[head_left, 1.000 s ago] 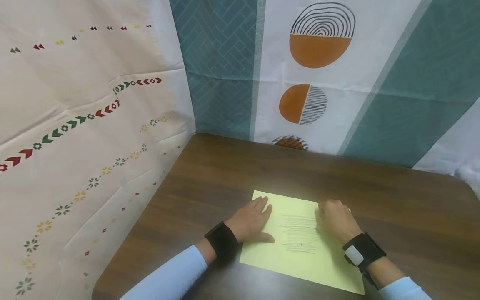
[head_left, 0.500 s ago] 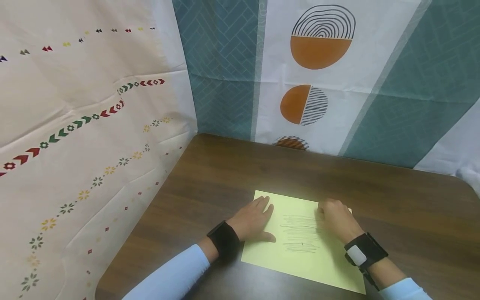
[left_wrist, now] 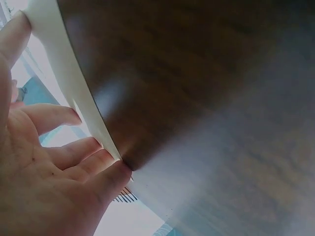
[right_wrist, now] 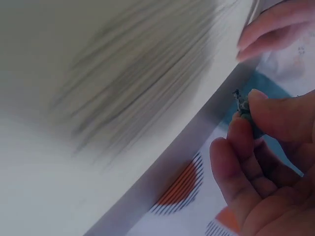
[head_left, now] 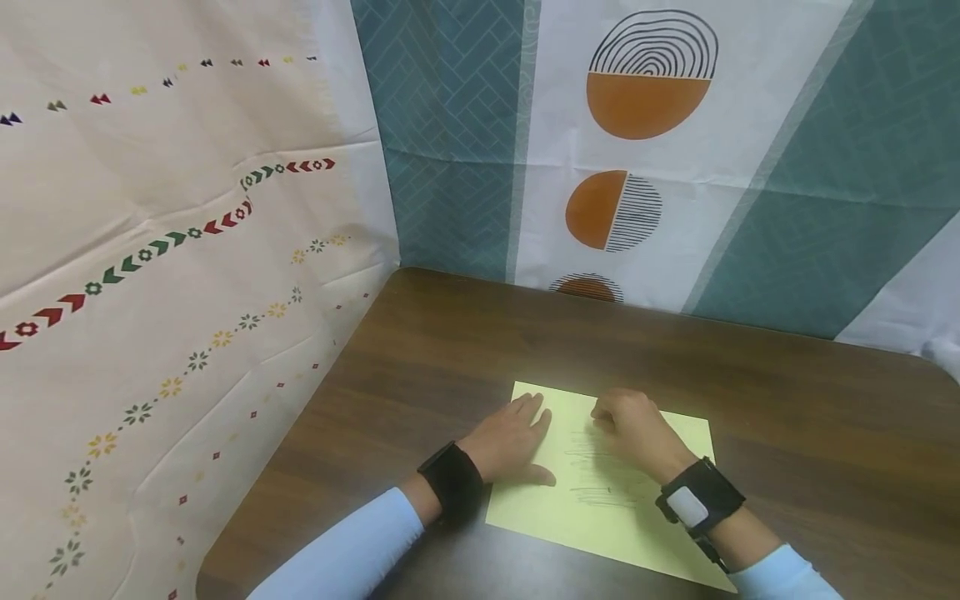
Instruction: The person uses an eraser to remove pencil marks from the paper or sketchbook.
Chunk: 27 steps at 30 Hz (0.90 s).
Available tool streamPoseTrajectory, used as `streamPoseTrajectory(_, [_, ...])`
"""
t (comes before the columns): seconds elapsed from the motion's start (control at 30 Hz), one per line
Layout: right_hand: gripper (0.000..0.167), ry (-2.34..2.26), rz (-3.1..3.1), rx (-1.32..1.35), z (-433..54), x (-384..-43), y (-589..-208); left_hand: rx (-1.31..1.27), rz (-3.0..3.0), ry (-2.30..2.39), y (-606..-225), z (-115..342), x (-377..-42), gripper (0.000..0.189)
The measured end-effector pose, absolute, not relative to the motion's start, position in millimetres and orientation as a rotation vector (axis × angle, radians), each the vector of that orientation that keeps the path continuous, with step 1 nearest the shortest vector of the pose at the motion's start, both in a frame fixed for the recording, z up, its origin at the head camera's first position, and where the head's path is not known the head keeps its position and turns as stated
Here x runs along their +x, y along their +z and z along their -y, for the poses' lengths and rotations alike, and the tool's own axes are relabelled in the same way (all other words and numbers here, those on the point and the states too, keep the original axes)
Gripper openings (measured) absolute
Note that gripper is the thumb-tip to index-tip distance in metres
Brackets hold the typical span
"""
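Observation:
A yellow sheet of paper (head_left: 540,518) lies on the brown wooden table (head_left: 450,333). Dark, roughly parallel strokes (right_wrist: 142,83) cover its middle. My left hand (head_left: 508,443) rests on the sheet's left side with fingers spread and thumb apart. In the left wrist view its fingertips meet the paper's edge. Over the upper part of the strokes, my right hand (head_left: 637,432) pinches a small dark grey-green lump (right_wrist: 244,105) with a ragged tip between thumb and forefinger. From the head view, that lump is hidden by the hand.
A cream cloth (head_left: 187,275) with printed motifs hangs along the left side. Behind the table's far edge hangs a teal and white curtain (head_left: 457,167) with orange half circles. Both wrists wear black bands (head_left: 701,496).
My right hand has moved left across the sheet, uncovering its upper right corner. The left hand stays where it was on the paper. The head view has shifted slightly.

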State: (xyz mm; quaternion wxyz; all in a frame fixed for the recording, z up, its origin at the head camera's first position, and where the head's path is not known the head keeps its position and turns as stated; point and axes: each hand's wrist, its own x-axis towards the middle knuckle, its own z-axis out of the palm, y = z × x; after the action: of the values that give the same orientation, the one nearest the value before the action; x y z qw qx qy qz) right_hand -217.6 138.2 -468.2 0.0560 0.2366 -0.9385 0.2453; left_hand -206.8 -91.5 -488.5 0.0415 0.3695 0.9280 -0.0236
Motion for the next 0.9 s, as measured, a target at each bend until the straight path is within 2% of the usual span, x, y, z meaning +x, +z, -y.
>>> streamPoseTrajectory(0.37, [0.014, 0.744, 2.844, 0.898, -103.9, -224.6, -469.7, 1.17, -2.848, -0.083, -490.8, 93.4, -208.1, 0.091])
streamPoseTrajectory(0.53, [0.021, 0.702, 2.867, 0.957, -99.5, -227.9, -477.1, 1.187, -2.852, -0.114, -491.2, 92.3, -208.6, 0.092])
streamPoseTrajectory(0.63, [0.025, 0.668, 2.911, 0.954, -99.2, -228.1, -481.2, 1.181, -2.836, -0.122, -491.8, 89.6, -208.7, 0.092])
streamPoseTrajectory(0.9, [0.022, 0.438, 2.882, 0.948, -95.0, -230.0, -488.2, 1.152, -2.851, -0.101, -490.7, 89.3, -210.8, 0.091])
